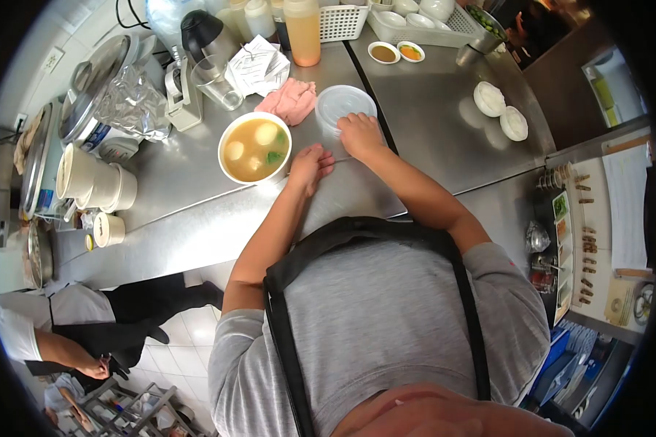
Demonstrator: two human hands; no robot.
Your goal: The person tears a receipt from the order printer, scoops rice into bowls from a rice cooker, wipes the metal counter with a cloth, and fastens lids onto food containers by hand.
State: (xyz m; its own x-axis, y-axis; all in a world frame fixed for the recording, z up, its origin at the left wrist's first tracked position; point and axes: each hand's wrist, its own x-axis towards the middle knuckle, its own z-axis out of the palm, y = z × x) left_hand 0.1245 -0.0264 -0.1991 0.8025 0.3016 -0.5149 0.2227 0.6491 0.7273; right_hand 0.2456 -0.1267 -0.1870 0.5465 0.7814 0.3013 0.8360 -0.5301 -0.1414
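Plastic lid: the round, translucent lid (pixel 340 100) lies flat on the steel counter (pixel 444 109), right of the soup bowl (pixel 223 162) and apart from it.
Lid handling: probably light, thin and flexible, slippery if wet; the rim looks the best hold.
Right hand: the right hand (pixel 361 135) rests its fingers on the lid's near edge; whether they pinch it, I cannot tell.
Left hand: the left hand (pixel 311 167) is just beside the bowl, fingers loosely extended, pinching nothing visible; contact is unclear.
Bowl handling: likely heavy with liquid and prone to slosh; best held low, from both sides.
Bowl contents: cloudy yellowish broth, pale rounded pieces, green leaves.
Sauce cups: one brown-filled cup (pixel 383 52), one orange-filled cup (pixel 411 51).
Squeeze bottle: orange liquid in the bottle (pixel 302 33).
White basket: white dishes inside the basket (pixel 424 35).
Paper tubs: stacked tubs (pixel 87 175); contents hidden.
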